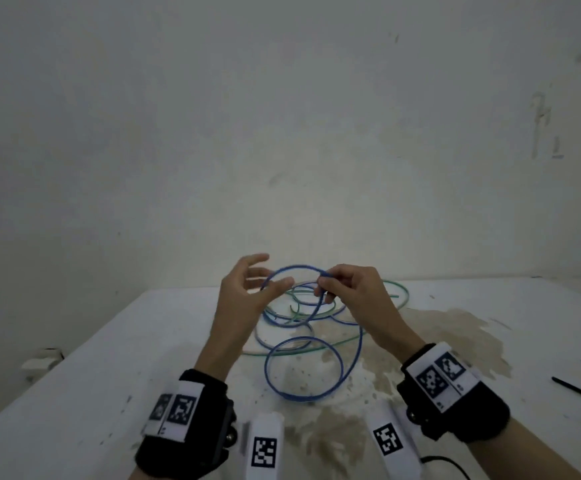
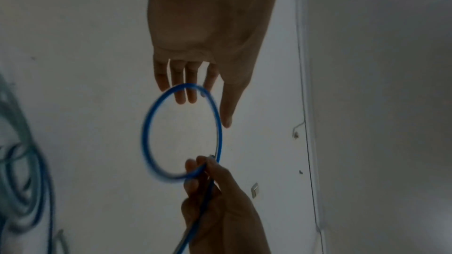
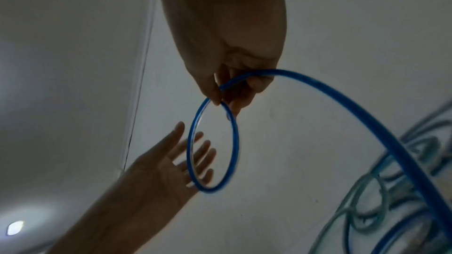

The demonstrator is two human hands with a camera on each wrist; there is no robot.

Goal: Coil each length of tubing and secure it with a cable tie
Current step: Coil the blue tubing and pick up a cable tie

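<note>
A blue tubing (image 1: 354,355) trails from a flat turn on the white table (image 1: 109,358) up to a small raised loop (image 1: 292,268). My right hand (image 1: 323,281) pinches that loop where the tube crosses itself; the pinch shows in the right wrist view (image 3: 223,94) and the left wrist view (image 2: 200,169). My left hand (image 1: 275,270) hovers at the loop's left side with fingers straight and spread, holding nothing (image 2: 186,92). Whether it touches the loop I cannot tell. Green tubing (image 1: 386,287) lies tangled with more blue turns behind the hands.
Black cable ties (image 1: 580,391) lie at the table's right edge. Two white tagged blocks (image 1: 265,448) stand near the front edge. A brown stain (image 1: 455,327) spreads across the middle right. A plain wall rises just behind the table.
</note>
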